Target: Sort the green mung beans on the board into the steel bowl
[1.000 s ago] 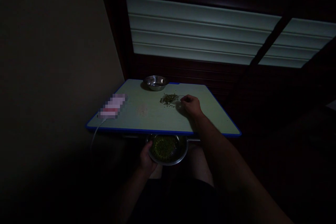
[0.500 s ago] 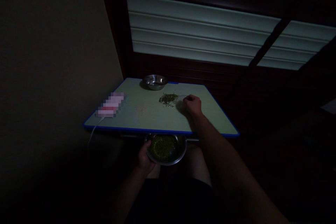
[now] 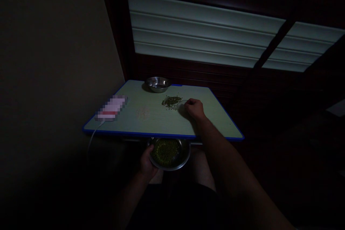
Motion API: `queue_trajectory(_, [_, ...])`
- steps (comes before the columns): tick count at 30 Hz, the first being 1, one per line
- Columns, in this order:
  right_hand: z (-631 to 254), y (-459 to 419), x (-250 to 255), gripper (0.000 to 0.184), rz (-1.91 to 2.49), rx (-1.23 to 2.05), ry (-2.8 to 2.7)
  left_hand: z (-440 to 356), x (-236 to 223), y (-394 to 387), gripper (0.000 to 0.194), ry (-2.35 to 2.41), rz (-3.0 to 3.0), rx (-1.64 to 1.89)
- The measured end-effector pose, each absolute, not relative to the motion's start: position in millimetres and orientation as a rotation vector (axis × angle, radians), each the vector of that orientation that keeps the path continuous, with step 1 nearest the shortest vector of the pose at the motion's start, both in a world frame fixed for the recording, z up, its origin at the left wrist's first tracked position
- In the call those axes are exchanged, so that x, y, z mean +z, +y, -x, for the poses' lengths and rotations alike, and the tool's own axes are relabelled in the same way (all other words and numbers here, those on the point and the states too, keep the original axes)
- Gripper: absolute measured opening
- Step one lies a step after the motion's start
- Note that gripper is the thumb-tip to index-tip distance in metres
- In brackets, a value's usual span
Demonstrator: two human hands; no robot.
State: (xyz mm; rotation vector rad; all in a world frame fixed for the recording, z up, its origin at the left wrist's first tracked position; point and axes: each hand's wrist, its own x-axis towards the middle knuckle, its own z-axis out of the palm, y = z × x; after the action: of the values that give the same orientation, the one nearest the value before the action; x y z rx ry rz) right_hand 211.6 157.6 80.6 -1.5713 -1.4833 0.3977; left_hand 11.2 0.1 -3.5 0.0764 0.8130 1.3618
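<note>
Below the table's front edge, my left hand [image 3: 147,163] grips the rim of a steel bowl [image 3: 176,167], thumb over the edge. Small green beans [image 3: 165,151], which look like mung beans, lie in that bowl. My right hand [image 3: 194,107] is closed above the tabletop, just right of a loose pile of the same-looking beans [image 3: 171,102]. Its fingertips are bent under, and a faint pale, see-through patch shows beside them; what they hold cannot be made out in the dim light.
A second steel bowl [image 3: 157,85] stands at the back of the pale, blue-edged table [image 3: 159,124]. On the left lies a blurred-out phone-like object [image 3: 111,108] with a white cable [image 3: 93,137] hanging off the edge. A wall [image 3: 54,43] rises at left, and louvred panels [image 3: 196,30] stand behind.
My right hand has shifted slightly left, toward the pile, and its fingers look more curled. The left hand still holds the bowl in about the same place. The view has moved a little.
</note>
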Motion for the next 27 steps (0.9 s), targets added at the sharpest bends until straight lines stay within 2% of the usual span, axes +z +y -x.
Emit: queue_trajectory(27, [-208.4,152.1,85.9,0.014,1.577,0.388,-1.482,-10.9,-6.1,1.0,0.019,0.800,-0.095,1.376])
